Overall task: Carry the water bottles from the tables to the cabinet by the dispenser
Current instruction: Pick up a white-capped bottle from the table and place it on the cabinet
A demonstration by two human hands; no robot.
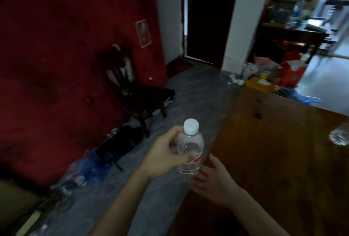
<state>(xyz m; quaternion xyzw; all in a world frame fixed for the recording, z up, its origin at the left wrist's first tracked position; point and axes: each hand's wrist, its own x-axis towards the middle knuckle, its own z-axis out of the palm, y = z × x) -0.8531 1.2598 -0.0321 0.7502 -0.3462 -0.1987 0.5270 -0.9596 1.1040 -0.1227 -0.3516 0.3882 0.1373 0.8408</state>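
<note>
I see my left hand (162, 155) grasping a clear water bottle (190, 150) upright by its upper body, thumb across the front near the red label, white cap on top. My right hand (213, 181) is spread open just under and beside the bottle's base, fingers released; I cannot tell whether they touch the plastic. The bottle hangs above the floor, just left of the near-left edge of the wooden worktop (279, 160), whose long edge runs diagonally from the near centre up to a far corner. A second bottle (340, 136) lies on the worktop at the right border of the view, cut off by the frame. Left of the worktop edge a strip of grey floor (190, 92) runs far toward a dark doorway (207, 16), and that lane looks open. The left margin of the lane is crowded: a dark wooden chair (136, 92) stands against the red wall (56, 56), and a black bag (119, 144) with blue plastic beside it lies on the floor near it. Far right, past the worktop's far corner, boxes and bags (273, 77) clutter the floor at the foot of a white pillar.
</note>
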